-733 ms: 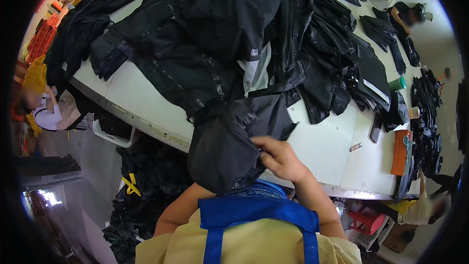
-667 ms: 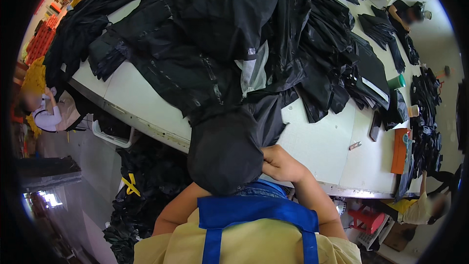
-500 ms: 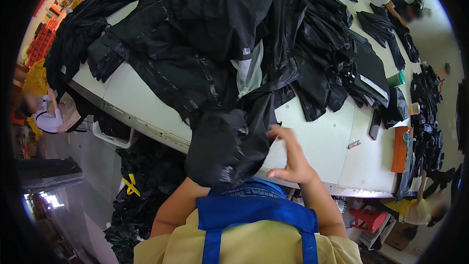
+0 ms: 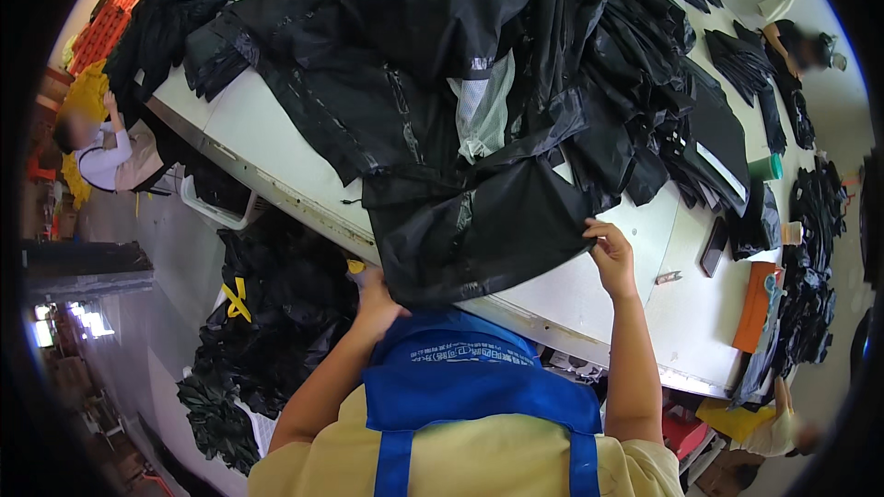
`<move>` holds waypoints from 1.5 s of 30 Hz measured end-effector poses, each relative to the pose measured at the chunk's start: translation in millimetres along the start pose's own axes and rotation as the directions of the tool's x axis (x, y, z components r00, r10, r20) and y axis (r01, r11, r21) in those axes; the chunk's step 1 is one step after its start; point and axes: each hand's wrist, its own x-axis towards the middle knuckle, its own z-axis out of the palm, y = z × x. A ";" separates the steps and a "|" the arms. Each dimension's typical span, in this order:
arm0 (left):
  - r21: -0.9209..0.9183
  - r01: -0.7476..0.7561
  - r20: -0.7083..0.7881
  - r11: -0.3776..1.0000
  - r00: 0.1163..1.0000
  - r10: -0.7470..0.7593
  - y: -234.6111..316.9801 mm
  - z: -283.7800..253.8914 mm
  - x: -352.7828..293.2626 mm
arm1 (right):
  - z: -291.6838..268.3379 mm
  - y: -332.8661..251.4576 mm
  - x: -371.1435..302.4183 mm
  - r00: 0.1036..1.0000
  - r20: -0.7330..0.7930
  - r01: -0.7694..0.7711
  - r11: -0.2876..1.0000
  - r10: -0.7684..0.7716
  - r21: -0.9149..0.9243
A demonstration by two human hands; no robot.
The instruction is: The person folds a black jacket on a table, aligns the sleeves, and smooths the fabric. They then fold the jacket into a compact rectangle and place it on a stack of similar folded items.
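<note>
A black garment piece [image 4: 442, 248] with shiny taped seams lies spread over the table's near edge, its curved hem toward me. It joins a large black garment [image 4: 396, 46] beyond, where white mesh lining [image 4: 486, 110] shows. My right hand [image 4: 613, 256] pinches the right corner of the hem. My left hand [image 4: 375, 306] is at the piece's lower left edge, thumb spread from the fingers. Beside those fingertips is a small yellow thing [image 4: 355, 266]; whether it is touched or held I cannot tell.
Heaped black garments [image 4: 635, 64] cover the table [image 4: 276, 179]. Right lie a phone [image 4: 714, 247], small snips [image 4: 668, 277] and an orange box [image 4: 756, 306]. Below left are a white bin [image 4: 221, 212] and a black cloth pile [image 4: 276, 313]. Other people work at left [image 4: 115, 152] and right [image 4: 799, 41].
The bunched black piece is now spread flat. My right hand has moved right and taken its hem corner. My left hand has come out from beneath it at the left.
</note>
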 end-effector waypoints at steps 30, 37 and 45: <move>0.853 -0.418 0.336 0.314 0.898 0.283 39.4 -5.5 59.2 | 65.3 -16.6 -67.5 0.728 0.654 0.290 0.773 0.205 -0.564; 0.553 -0.340 -0.251 0.760 0.803 0.541 -30.2 -17.5 50.0 | 95.1 -24.0 -50.6 0.843 0.398 0.181 0.506 0.361 -0.843; -0.392 0.049 -0.100 0.919 0.990 -0.095 6.2 -29.5 76.2 | 140.6 -24.9 -35.4 0.761 0.640 0.537 0.656 -0.107 -0.530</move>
